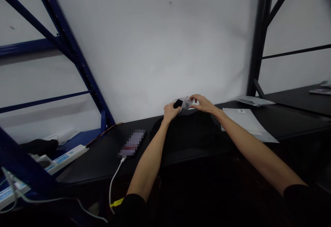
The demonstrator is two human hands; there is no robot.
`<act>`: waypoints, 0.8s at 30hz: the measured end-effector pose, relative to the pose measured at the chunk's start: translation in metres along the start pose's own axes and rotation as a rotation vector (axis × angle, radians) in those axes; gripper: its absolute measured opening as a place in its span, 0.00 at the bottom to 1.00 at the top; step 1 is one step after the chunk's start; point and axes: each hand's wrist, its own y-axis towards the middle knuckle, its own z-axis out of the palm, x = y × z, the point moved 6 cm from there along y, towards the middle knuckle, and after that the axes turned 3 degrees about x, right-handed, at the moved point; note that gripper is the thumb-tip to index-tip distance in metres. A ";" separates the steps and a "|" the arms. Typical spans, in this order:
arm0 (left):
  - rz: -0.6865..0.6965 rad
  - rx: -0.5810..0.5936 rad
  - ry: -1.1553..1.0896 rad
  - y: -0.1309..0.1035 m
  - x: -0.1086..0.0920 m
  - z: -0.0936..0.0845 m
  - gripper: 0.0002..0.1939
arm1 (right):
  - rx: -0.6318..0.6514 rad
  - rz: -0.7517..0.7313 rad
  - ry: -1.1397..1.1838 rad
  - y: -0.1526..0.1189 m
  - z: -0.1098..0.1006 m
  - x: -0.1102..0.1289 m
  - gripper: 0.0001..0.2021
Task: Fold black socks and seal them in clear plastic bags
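My left hand (170,112) is closed around the side of a translucent plastic bag (185,104) near the back of the black table. Something black (178,103) shows at the bag's left part, beside my left thumb; its kind cannot be made out. From the other side, my right hand (204,104) pinches the bag's right edge between thumb and fingers. A dark cloth-like bundle (188,127) lies on the tabletop below both hands, its outline hard to tell against the black surface.
A phone (132,144) with a white charging cable (111,182) lies left on the black table (103,161). Flat pale plastic bags (245,122) lie to the right. A white power strip (67,156) and blue rack posts (77,54) stand left; a black post (258,41) rises right.
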 end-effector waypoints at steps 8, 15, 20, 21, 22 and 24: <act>0.169 0.048 -0.417 0.004 -0.007 0.005 0.15 | -0.164 0.007 -0.278 0.002 -0.029 0.012 0.09; -0.048 -0.070 -1.085 0.012 -0.002 0.006 0.11 | -0.259 0.048 -0.484 -0.003 -0.057 0.018 0.08; -0.079 -0.147 -1.447 0.011 -0.011 -0.001 0.12 | -0.378 0.075 -0.606 -0.020 -0.088 0.039 0.11; -0.087 -0.147 -1.469 0.010 -0.011 -0.002 0.12 | -0.396 0.084 -0.628 -0.026 -0.095 0.043 0.12; -0.099 -0.149 -1.480 0.010 -0.011 -0.002 0.12 | -0.403 0.092 -0.651 -0.031 -0.101 0.046 0.13; -0.137 -0.164 -1.474 0.009 -0.006 -0.003 0.13 | -0.388 0.098 -0.707 -0.044 -0.110 0.050 0.18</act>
